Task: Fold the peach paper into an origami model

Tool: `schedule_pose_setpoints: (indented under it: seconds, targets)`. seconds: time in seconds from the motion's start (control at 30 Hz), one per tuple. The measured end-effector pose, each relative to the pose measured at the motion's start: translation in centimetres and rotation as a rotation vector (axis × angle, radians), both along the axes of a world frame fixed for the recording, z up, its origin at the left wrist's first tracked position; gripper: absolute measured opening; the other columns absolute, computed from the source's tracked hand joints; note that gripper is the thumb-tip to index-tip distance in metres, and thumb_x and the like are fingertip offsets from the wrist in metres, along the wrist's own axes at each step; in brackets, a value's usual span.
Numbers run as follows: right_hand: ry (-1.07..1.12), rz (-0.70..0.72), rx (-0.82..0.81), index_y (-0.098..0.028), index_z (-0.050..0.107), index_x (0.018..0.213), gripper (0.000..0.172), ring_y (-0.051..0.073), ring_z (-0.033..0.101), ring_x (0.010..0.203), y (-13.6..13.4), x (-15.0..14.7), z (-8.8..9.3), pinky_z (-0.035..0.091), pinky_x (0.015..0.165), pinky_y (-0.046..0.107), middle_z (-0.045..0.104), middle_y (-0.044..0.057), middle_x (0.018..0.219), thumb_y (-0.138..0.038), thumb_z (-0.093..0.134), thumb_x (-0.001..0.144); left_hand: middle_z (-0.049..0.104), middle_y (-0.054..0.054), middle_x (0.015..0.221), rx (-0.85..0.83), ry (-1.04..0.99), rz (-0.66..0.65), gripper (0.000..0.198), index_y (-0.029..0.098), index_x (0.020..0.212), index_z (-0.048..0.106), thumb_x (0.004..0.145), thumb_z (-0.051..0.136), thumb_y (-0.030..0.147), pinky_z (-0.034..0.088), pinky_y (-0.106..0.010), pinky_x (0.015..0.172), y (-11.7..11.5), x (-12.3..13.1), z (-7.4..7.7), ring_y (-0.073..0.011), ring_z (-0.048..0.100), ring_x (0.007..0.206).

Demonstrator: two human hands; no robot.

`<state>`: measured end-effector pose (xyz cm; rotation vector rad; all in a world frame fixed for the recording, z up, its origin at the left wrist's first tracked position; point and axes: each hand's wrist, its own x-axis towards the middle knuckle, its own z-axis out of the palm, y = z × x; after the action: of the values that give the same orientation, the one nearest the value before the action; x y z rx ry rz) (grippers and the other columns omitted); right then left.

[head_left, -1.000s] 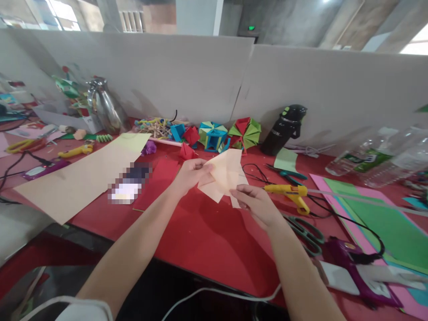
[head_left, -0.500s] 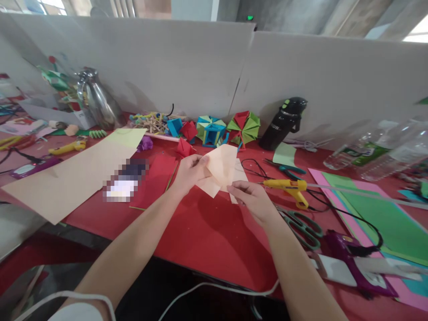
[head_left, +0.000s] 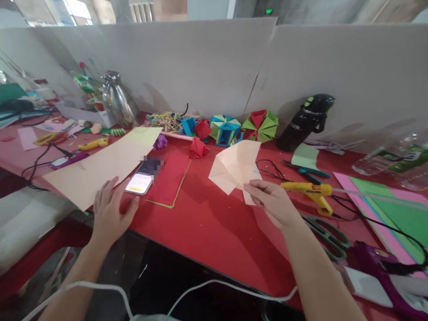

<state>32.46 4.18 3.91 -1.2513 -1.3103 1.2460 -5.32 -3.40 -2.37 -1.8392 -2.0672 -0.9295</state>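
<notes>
Phone screen's top blurred — plastic bottle cut off.

Red table, phone, scissors, perhaps clothespins

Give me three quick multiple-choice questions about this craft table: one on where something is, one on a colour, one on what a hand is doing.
1. Where does the yellow glue gun lie?
A. just right of the right hand
B. beside the steel jug
C. on the phone

2. What colour is the folded paper in the right hand?
A. bright blue
B. pale peach
C. black

3. What is the left hand doing?
A. gripping scissors
B. holding the folded paper
C. lying open near the lit phone

Answers: 1 A, the glue gun lies on the red table close beside that hand. 2 B, the sheet is light peach. 3 C, its fingers are spread and hold nothing.
</notes>
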Motion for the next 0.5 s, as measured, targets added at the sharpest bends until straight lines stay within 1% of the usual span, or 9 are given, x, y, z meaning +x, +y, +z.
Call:
schedule_pose_setpoints:
  seconds: [0.03,0.1,0.2,0.3,0.43,0.5]
  targets:
    - [-0.011,0.000,0.004,-0.016,0.067,0.074,0.031,0.008,0.033,0.053,-0.04,-0.09,0.07,0.023,0.050,0.027,0.046,-0.003,0.059,-0.042,0.081,0.064,0.035,-0.010,0.152,-0.034,0.011,0.002,0.054,0.028,0.142,0.041,0.089,0.050,0.037,0.026,-0.051,0.116,-0.44,-0.82,-0.46,-0.0310,0.030,0.142]
    - [-0.030,-0.006,0.009,-0.016,0.067,0.074,0.033,0.009,0.033,0.053,-0.11,-0.16,0.13,0.023,0.050,0.027,0.045,-0.003,0.058,-0.044,0.081,0.063,0.036,-0.008,0.151,-0.092,0.043,-0.012,0.051,0.030,0.140,0.043,0.090,0.048,0.038,0.024,-0.053,0.116,-0.68,-1.55,-0.89,-0.0307,0.029,0.142]
    - [-0.021,-0.022,0.009,-0.016,0.066,0.073,0.034,0.009,0.032,0.052,-0.09,0.00,0.10,0.023,0.050,0.027,0.042,-0.004,0.057,-0.044,0.082,0.062,0.038,-0.009,0.151,-0.186,0.090,-0.014,0.050,0.028,0.139,0.045,0.091,0.044,0.041,0.024,-0.055,0.115,-0.36,-1.46,-0.72,-0.0312,0.029,0.142]
    - [0.009,-0.015,0.006,-0.016,0.066,0.073,0.032,0.008,0.033,0.053,0.00,0.29,0.03,0.024,0.050,0.026,0.043,-0.004,0.057,-0.043,0.082,0.063,0.037,-0.010,0.151,-0.261,0.115,-0.004,0.051,0.026,0.139,0.046,0.092,0.041,0.044,0.025,-0.055,0.114,-0.18,-1.27,-0.44,-0.0311,0.030,0.142]
    - [-0.003,-0.003,0.009,-0.016,0.066,0.072,0.031,0.008,0.033,0.053,0.09,0.45,-0.01,0.024,0.050,0.027,0.044,-0.004,0.058,-0.042,0.082,0.065,0.037,-0.010,0.151,-0.235,0.111,0.027,0.050,0.025,0.137,0.049,0.092,0.041,0.044,0.030,-0.050,0.113,-0.33,-1.31,-0.59,-0.0303,0.033,0.140]
    - [-0.011,0.000,0.016,-0.017,0.066,0.073,0.032,0.008,0.033,0.053,0.10,0.46,-0.03,0.024,0.050,0.027,0.044,-0.004,0.059,-0.043,0.081,0.065,0.037,-0.010,0.151,-0.225,0.100,0.035,0.048,0.025,0.135,0.051,0.092,0.041,0.044,0.032,-0.050,0.111,-0.40,-1.33,-0.71,-0.0308,0.034,0.139]
